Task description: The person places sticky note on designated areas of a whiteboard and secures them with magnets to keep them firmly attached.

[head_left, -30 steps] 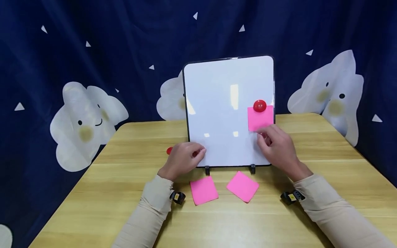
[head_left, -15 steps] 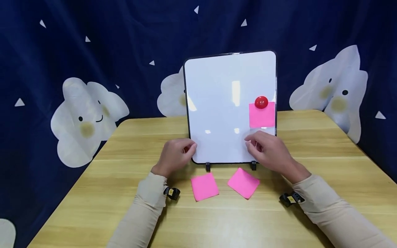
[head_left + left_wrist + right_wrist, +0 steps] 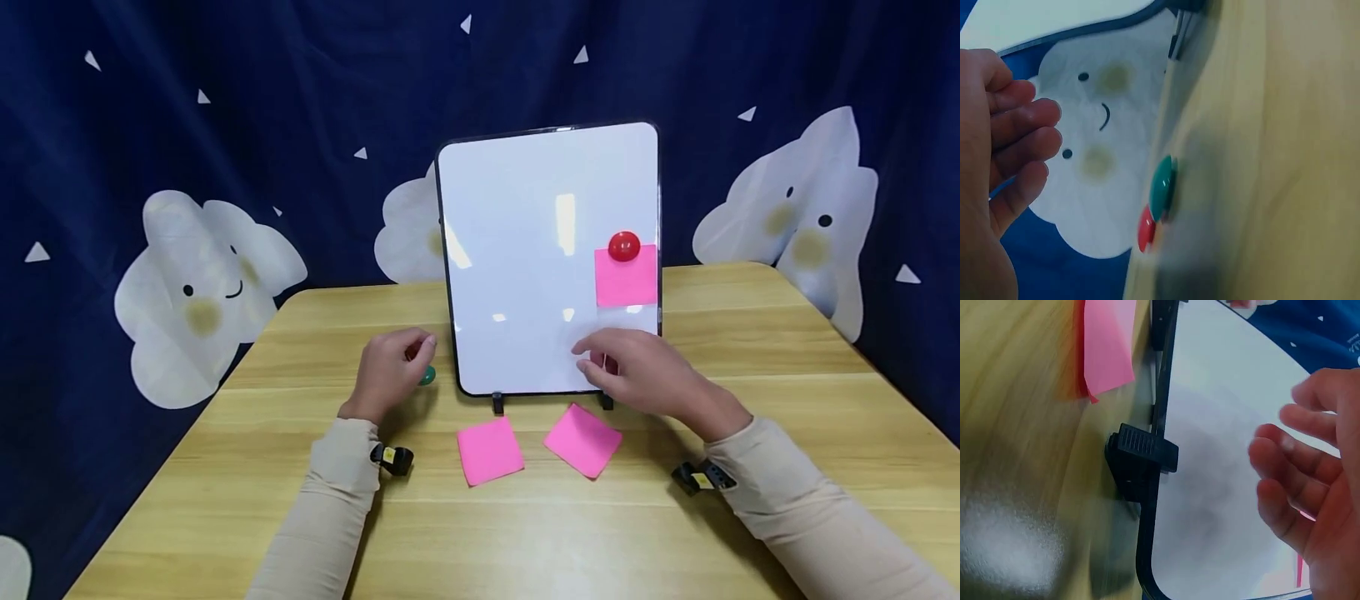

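Observation:
A framed whiteboard (image 3: 517, 217) stands upright on the table. Toward its right edge, a round red magnet (image 3: 624, 246) overlaps the top of a pink sticky note (image 3: 626, 285) on the board. My right hand (image 3: 648, 371) hovers before the board's lower right, fingers loosely bent, with nothing in its grasp. Left of the board my left hand (image 3: 390, 371) hangs over the table, fingers loosely curled and holding nothing. Close by it lies a green magnet (image 3: 1160, 187), beside a second red magnet (image 3: 1145, 229) that the left hand hides in the head view.
Two loose pink notes, a left one (image 3: 491, 452) and a right one (image 3: 583, 442), lie on the wooden table (image 3: 525, 542) in front of the board. Black stand clips (image 3: 1144, 450) grip the board's bottom edge. Behind the table hangs a dark blue curtain (image 3: 330, 75) with clouds.
My left hand has drawn leftward off the board, and the green magnet now shows beside it. My right hand has shifted left and down, away from the note on the board.

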`<state>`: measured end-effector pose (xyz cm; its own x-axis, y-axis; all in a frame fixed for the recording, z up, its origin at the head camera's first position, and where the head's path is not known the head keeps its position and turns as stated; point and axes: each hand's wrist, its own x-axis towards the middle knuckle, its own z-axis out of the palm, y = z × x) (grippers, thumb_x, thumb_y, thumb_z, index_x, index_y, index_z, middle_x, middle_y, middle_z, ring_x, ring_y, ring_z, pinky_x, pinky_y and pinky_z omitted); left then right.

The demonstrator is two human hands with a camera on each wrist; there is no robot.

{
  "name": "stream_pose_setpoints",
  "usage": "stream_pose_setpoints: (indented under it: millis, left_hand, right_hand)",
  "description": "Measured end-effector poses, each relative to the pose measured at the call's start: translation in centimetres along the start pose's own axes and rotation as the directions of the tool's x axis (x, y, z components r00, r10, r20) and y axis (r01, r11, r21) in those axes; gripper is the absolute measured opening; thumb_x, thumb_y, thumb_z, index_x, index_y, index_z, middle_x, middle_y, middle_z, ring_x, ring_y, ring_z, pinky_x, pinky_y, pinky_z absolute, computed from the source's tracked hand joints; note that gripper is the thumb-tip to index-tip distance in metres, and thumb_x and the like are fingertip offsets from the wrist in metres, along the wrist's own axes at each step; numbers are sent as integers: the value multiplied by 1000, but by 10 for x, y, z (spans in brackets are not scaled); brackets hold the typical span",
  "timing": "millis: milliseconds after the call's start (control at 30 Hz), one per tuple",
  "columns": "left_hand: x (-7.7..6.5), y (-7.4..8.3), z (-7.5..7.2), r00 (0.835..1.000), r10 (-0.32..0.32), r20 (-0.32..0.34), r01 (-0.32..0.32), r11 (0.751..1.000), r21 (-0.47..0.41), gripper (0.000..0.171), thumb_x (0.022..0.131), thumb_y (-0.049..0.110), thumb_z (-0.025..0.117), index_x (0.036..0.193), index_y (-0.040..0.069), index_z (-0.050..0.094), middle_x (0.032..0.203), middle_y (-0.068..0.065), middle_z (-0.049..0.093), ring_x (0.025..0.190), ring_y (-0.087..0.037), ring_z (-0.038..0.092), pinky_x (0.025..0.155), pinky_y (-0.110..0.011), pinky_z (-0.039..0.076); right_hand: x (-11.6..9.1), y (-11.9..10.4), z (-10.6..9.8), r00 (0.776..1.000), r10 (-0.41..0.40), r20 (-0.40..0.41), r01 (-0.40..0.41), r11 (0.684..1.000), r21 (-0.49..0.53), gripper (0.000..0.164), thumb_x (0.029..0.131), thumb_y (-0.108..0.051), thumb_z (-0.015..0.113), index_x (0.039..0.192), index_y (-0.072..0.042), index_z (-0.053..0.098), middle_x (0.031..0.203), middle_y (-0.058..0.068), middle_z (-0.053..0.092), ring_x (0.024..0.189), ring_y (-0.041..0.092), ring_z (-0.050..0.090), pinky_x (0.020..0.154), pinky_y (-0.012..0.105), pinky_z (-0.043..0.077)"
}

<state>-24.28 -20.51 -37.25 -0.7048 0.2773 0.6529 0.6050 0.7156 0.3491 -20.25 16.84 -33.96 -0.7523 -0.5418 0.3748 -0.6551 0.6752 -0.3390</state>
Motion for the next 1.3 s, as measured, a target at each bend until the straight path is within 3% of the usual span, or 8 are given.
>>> stream_pose_setpoints:
  millis: [167, 433, 600, 800, 967, 1200, 1300]
  left_hand:
    - [-2, -11, -3, 997, -74, 29, 73, 997, 38, 23, 99, 23, 61, 90, 10, 78, 73, 3, 67, 63, -11, 57, 61, -33, 48]
    - [-3, -22, -8, 987, -156, 44, 152, 986, 70, 25, 99, 26, 61, 89, 10, 77, 77, 0, 70, 67, -16, 61, 64, -37, 48]
    - [-3, -24, -8, 975, -189, 120, 179, 980, 91, 24, 99, 26, 62, 88, 10, 77, 78, 1, 69, 69, -17, 59, 66, -36, 47]
    - [-5, -28, -7, 945, -247, 216, 231, 968, 98, 20, 99, 25, 64, 92, 12, 78, 84, 2, 69, 75, -17, 59, 71, -38, 49]
    - [-7, -30, -7, 908, -294, 297, 270, 955, 121, 20, 99, 26, 65, 102, 11, 77, 100, -3, 71, 88, -20, 62, 80, -42, 52]
    - [-9, -29, -7, 859, -338, 384, 307, 941, 142, 20, 98, 26, 65, 108, 11, 75, 107, -5, 68, 96, -23, 62, 87, -45, 51]
    - [-10, -29, -7, 848, -344, 404, 311, 939, 147, 21, 97, 27, 67, 108, 11, 75, 105, -4, 67, 96, -22, 61, 86, -45, 51]
  right_hand:
    - [2, -2, 1, 999, 11, 48, -11, 1000, -5, 17, 93, -19, 71, 108, -12, 75, 82, -10, 61, 75, 14, 58, 68, 32, 50]
    - [2, -4, 1, 987, 42, 157, -40, 999, -16, 18, 93, -20, 70, 109, -13, 75, 83, -12, 61, 76, 9, 56, 70, 32, 51]
    - [1, -8, 1, 972, 65, 227, -63, 998, -17, 20, 93, -22, 69, 112, -14, 74, 82, -12, 60, 75, 9, 54, 69, 31, 50]
    - [1, -10, 2, 960, 74, 270, -76, 997, -3, 23, 93, -23, 70, 113, -14, 73, 78, -12, 59, 71, 9, 53, 66, 30, 48]
    - [0, -10, 4, 943, 69, 324, -77, 997, 9, 23, 92, -18, 70, 114, -12, 73, 69, -11, 55, 66, 9, 50, 63, 29, 46]
    - [-1, -10, 10, 924, 36, 380, -48, 999, 23, 1, 93, -16, 71, 93, -17, 72, 67, -10, 51, 65, 8, 48, 60, 27, 43]
    - [-2, -12, 11, 915, 44, 402, -53, 999, 12, 3, 92, -16, 71, 95, -16, 72, 70, -9, 52, 67, 9, 48, 61, 28, 43]
